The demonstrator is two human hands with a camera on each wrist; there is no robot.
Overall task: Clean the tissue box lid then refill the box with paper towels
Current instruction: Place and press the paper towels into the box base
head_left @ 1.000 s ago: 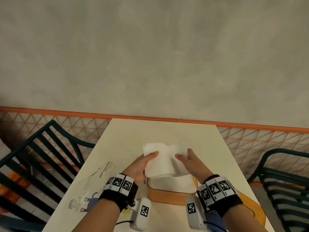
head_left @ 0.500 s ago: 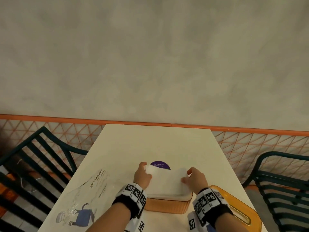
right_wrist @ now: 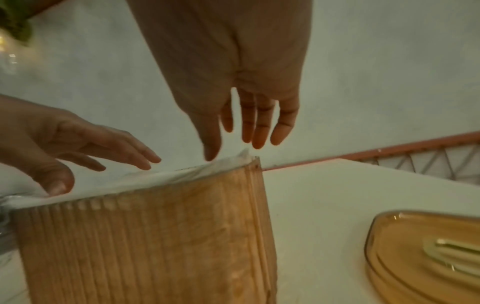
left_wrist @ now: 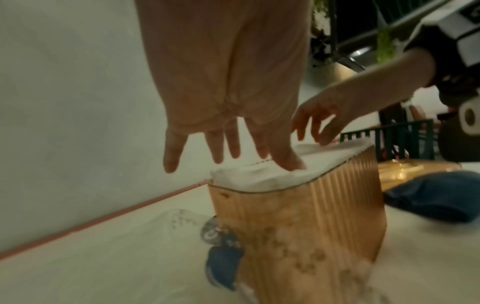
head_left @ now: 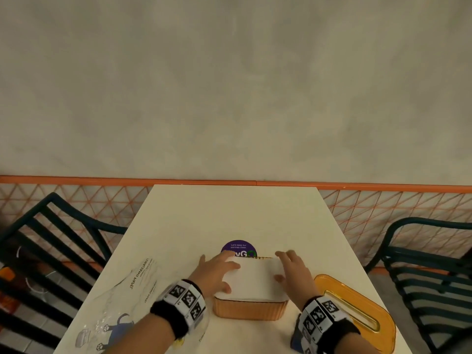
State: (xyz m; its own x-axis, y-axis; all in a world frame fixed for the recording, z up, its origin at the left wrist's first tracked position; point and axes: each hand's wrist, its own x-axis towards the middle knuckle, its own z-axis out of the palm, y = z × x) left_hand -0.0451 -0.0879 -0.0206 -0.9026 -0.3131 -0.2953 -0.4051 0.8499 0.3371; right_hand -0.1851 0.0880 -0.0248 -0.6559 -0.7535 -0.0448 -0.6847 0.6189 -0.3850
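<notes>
An amber ribbed tissue box (head_left: 249, 309) (left_wrist: 298, 222) (right_wrist: 145, 242) stands open near the table's front edge, filled to the rim with a white stack of paper towels (head_left: 254, 279) (left_wrist: 262, 174) (right_wrist: 145, 179). My left hand (head_left: 217, 270) (left_wrist: 228, 148) lies flat over the stack's left side, fingers straight and spread. My right hand (head_left: 293, 270) (right_wrist: 249, 131) lies flat over the right side, fingers straight. The amber slotted lid (head_left: 357, 310) (right_wrist: 426, 255) lies on the table to the right of the box.
An empty clear plastic wrapper (head_left: 122, 300) lies on the table's left. A purple round sticker (head_left: 238, 247) sits just behind the box. A blue cloth (left_wrist: 431, 197) lies by my right wrist. Dark green chairs (head_left: 58, 249) flank the table; the wall is behind.
Both hands lowered the towel stack from above the box down into it. They have let go of its edges and now lie flat on top.
</notes>
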